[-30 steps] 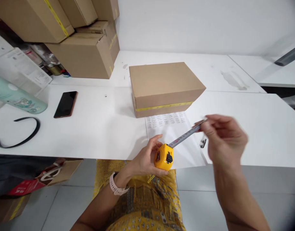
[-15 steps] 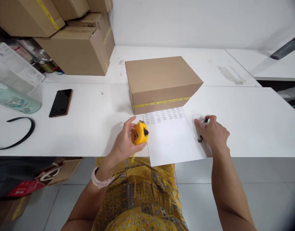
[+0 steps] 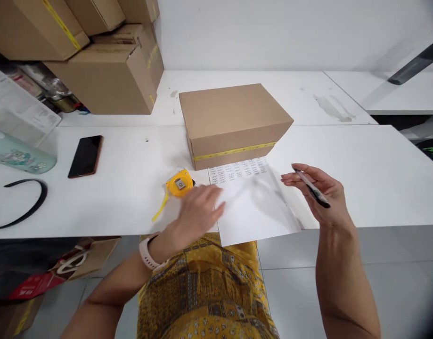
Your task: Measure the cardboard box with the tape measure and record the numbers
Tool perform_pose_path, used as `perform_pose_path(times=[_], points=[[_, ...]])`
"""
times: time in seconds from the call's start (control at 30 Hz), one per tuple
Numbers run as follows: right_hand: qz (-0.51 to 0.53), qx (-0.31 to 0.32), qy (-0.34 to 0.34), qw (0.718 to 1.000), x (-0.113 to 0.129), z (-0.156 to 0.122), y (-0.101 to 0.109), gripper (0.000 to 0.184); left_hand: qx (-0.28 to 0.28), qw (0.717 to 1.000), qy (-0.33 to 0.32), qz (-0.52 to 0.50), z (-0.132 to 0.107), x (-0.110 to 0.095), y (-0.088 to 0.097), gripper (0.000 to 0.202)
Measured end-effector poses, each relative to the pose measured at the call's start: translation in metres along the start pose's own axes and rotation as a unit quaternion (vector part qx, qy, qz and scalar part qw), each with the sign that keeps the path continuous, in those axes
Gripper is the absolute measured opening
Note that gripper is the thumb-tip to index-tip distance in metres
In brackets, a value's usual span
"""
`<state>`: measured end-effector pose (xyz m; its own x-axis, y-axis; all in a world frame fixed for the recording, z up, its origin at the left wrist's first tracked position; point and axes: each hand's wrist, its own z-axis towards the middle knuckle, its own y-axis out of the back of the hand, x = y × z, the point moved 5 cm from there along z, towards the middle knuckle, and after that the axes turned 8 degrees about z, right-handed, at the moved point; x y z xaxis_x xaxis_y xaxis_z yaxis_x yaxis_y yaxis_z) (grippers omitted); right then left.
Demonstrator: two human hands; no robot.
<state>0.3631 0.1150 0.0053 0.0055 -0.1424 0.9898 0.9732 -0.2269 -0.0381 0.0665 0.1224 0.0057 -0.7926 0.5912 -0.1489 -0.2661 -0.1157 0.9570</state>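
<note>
A pen (image 3: 312, 189) lies across the fingers of my right hand (image 3: 325, 193), raised over the table to the right of the paper. My left hand (image 3: 202, 212) is at the left edge of the white paper sheet (image 3: 251, 212), slightly blurred, with its fingers apart and nothing in them. Just beyond that hand a yellow tape measure (image 3: 180, 183) rests on the table, a short end of its tape pulled out. Rows of handwriting fill the top of the sheet. A closed cardboard box (image 3: 237, 113) with a yellow tape strip stands behind the sheet.
Stacked cardboard boxes (image 3: 99, 80) stand at the back left. A phone (image 3: 85, 156), a mint green bottle (image 3: 21, 153) and a black curved band (image 3: 41, 197) lie on the left of the white table (image 3: 361, 179). Below the table's front edge is a paper bag (image 3: 96, 259).
My left hand has let go of the tape measure, which now lies on the table, and moved to the paper. My right hand has lifted the pen off the table.
</note>
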Motion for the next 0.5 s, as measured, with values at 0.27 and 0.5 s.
perform_pose_path(times=[0.27,0.5], points=[[-0.014,0.012,-0.008,1.000,-0.020,0.010,-0.058,0.051,0.183,0.980,-0.072,-0.040,0.032,-0.060,-0.047,0.062],[-0.010,0.103,-0.105,0.989,-0.040,0.032,-0.088,0.046,0.213,0.973,-0.090,0.000,0.035,-0.055,-0.053,0.066]])
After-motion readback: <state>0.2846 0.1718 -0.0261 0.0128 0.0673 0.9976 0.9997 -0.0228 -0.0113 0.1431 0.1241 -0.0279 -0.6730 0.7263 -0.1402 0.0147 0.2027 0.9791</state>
